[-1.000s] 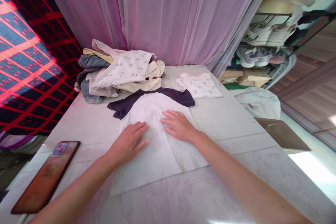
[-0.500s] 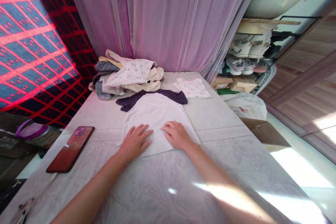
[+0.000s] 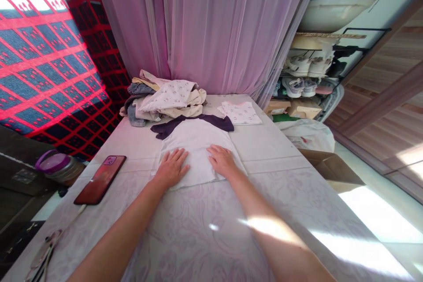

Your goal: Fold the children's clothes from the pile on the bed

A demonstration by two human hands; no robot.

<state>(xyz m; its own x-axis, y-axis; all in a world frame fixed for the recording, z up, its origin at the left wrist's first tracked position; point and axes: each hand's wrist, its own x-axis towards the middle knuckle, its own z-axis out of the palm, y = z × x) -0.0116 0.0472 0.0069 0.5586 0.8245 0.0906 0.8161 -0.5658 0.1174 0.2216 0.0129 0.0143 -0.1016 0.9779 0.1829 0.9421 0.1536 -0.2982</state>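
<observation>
A white T-shirt [image 3: 198, 141] with dark purple raglan sleeves lies spread flat on the table [image 3: 284, 211], its neck pointing away from me. My left hand [image 3: 172, 168] rests flat on the lower left part of the shirt, fingers stretched out. On the lower right part lies my right hand [image 3: 223, 160], palm down with its fingers extended. Neither hand grips the cloth. Just beyond the right sleeve is a folded white garment [image 3: 243, 113] with a small print.
A heap of clothes [image 3: 168, 97] sits at the back left, before a purple curtain [image 3: 224, 31]. To the left lie a red phone [image 3: 101, 180] with a cable and scissors [image 3: 46, 253]. Shelves with shoes [image 3: 299, 87] and an open cardboard box [image 3: 330, 168] stand to the right.
Both hands remain on the shirt; the right fingers have straightened out flatter and lie slightly farther up the cloth. The whole view has shifted a little.
</observation>
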